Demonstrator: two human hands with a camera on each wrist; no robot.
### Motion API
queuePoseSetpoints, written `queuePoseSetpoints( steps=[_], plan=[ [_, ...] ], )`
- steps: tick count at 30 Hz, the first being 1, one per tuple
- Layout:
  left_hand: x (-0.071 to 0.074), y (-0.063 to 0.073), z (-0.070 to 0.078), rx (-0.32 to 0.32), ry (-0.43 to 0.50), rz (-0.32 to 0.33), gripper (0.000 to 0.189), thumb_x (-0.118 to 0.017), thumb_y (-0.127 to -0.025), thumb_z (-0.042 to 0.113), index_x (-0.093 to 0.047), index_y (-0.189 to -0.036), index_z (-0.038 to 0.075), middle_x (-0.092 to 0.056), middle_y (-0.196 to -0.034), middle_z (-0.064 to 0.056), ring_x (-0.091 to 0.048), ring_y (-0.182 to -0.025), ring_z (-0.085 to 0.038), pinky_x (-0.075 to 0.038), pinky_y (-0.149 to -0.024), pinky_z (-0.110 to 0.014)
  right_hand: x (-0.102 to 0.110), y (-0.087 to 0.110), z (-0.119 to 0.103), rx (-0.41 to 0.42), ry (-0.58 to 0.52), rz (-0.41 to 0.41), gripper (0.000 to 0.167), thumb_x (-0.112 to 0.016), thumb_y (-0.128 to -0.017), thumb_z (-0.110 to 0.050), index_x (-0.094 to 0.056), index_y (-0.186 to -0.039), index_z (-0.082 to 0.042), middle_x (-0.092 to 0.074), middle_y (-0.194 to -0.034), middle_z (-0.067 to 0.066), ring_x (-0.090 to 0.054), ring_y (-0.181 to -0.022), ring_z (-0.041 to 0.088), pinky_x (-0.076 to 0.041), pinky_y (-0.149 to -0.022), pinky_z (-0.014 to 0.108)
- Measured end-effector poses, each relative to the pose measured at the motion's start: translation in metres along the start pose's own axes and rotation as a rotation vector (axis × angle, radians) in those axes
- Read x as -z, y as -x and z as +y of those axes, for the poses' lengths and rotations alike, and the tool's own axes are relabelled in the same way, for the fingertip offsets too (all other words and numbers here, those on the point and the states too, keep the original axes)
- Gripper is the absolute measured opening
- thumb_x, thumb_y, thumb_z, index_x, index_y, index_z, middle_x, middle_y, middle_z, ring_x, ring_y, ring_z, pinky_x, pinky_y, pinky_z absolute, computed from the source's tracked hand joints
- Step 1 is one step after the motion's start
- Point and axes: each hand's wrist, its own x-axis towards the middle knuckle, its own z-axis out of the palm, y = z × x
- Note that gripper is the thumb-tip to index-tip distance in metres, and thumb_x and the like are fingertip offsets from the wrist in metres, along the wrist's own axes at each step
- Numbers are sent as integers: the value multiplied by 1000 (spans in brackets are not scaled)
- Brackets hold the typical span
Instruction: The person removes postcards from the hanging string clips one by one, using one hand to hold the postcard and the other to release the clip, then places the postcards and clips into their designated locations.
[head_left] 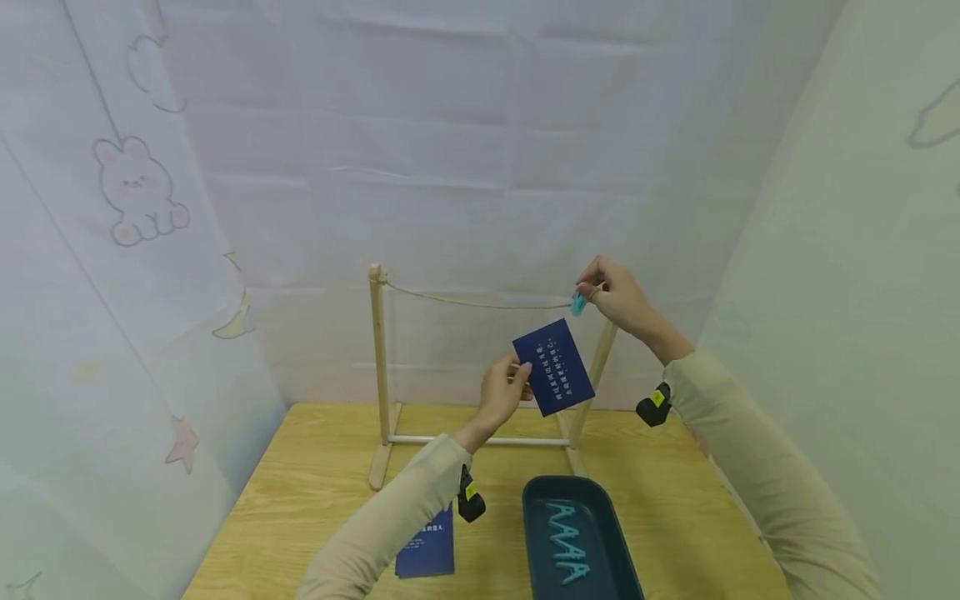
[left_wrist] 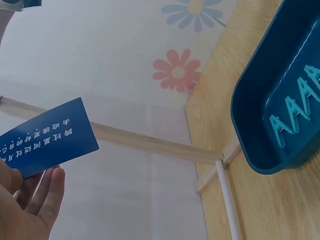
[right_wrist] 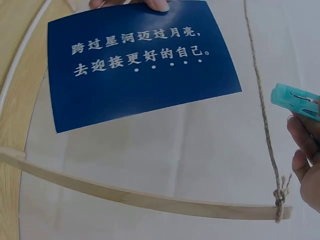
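Note:
My left hand [head_left: 501, 390] pinches a dark blue card [head_left: 555, 367] printed with white characters, between thumb and fingers at one edge. The card is tilted and hangs in the air in front of the wooden frame, a little below its rope [head_left: 480, 304]. In my right hand [head_left: 617, 296] is a turquoise clothespin [right_wrist: 296, 100], pinched between thumb and fingers beside the rope's right part. In the right wrist view the clothespin is apart from both the rope [right_wrist: 260, 90] and the card [right_wrist: 135, 95].
The wooden frame [head_left: 378, 358] stands at the table's back. A dark teal tray [head_left: 534, 533] at the front right holds several turquoise clothespins [head_left: 567, 542] in a row. More blue cards [head_left: 431, 554] lie on the table [head_left: 300, 492], partly under my left forearm. Walls rise behind and beside.

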Motion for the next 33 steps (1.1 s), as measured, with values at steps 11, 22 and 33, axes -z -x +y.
queuePoseSetpoints(
  steps=[11,22,33],
  plan=[
    [8,10,-15,34,-11,-25,19,-50,-105,10,-60,-111,-6,-65,-88,-23,-68,-75,-46,-62,-66,-45,-25,25,3,44,110,-198,8,-56,-100,-4,-55,-107,-6,-63,-89,9,-58,-79,22,-44,-63,37],
    [20,27,-15,83,4,-19,20,-48,-104,1,-55,-110,-17,-62,-90,-36,-64,-76,-56,-62,-64,-46,-49,41,2,69,139,-264,13,-61,-95,-1,-59,-107,-3,-64,-85,4,-59,-76,17,-49,-63,35],
    [45,45,-16,104,-28,-22,19,-46,-103,-4,-50,-104,-22,-60,-90,-40,-64,-71,-55,-61,-62,-47,-66,65,20,48,85,-382,12,-64,-97,-7,-57,-107,-7,-66,-84,5,-63,-79,22,-52,-68,34]
  ],
)
